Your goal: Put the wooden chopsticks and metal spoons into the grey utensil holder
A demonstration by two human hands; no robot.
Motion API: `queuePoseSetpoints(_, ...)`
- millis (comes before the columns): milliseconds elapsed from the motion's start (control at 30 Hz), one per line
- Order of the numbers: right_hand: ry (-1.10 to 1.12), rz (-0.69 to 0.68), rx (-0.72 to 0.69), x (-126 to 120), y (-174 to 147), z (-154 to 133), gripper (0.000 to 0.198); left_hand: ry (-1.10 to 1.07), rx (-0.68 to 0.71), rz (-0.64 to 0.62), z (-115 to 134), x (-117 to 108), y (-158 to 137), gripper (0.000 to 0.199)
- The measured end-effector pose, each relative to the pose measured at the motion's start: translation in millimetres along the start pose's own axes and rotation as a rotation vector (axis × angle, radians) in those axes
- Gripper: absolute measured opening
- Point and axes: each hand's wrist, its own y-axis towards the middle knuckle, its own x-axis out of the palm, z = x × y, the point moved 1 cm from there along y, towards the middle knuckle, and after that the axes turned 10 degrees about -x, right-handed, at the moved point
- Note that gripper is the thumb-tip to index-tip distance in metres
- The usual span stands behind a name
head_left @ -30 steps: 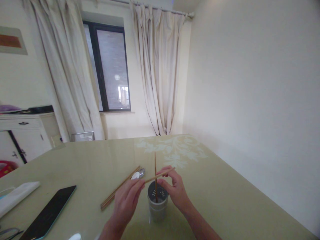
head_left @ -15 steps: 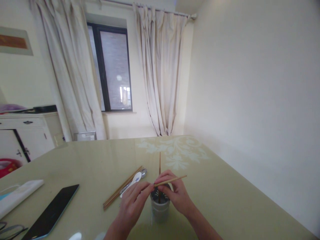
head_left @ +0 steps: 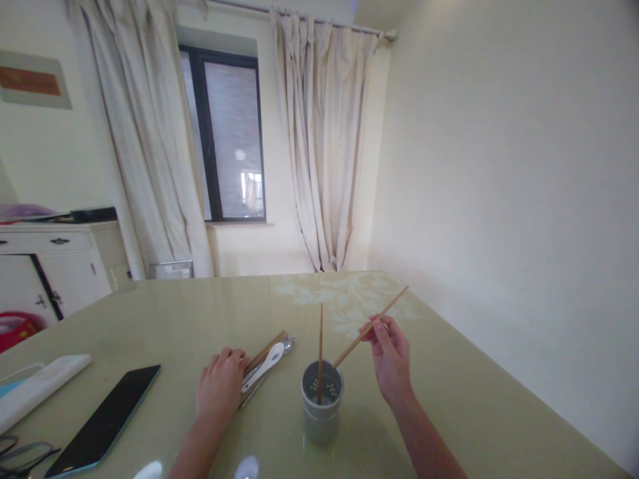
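The right hand (head_left: 392,356) has its thumb and fingers pressed together on one wooden chopstick (head_left: 355,348), around the middle of its length. From these fingers the chopstick slopes down to the left, and its lower end is at the rim of the grey cup (head_left: 322,422). The wrist is below the fingers, with the forearm coming from lower right. A second chopstick (head_left: 321,332) stands in the cup, to the left of the right fingers. The left hand (head_left: 219,386) lies palm down over the chopstick bundle (head_left: 266,351), its fingers bent; whether they grip it, I cannot tell. Just right of these fingers lies a white spoon (head_left: 264,367).
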Motion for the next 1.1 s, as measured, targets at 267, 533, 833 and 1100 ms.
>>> queuePoseSetpoints(267,-0.164,-0.432,0.152,17.2,-20.2,9.2,0.043,0.059,-0.051,-0.163,6.0,-4.3,-2.9,0.034)
queuePoseSetpoints(533,-0.458,-0.559,0.076,19.1,-28.1,20.5,0.061,0.039,-0.062,-0.119,6.1,-2.8,-2.9,0.034)
queuePoseSetpoints(833,-0.505,-0.424,-0.246,21.0,-31.4,2.2,0.041,-0.549,0.271,0.647,33.7,-8.5,-19.5,0.021)
queuePoseSetpoints(1100,-0.350,-0.546,-0.340,28.1,-41.5,-6.7,0.022,-0.553,0.919,0.722,72.3,-42.8,-65.7,0.034)
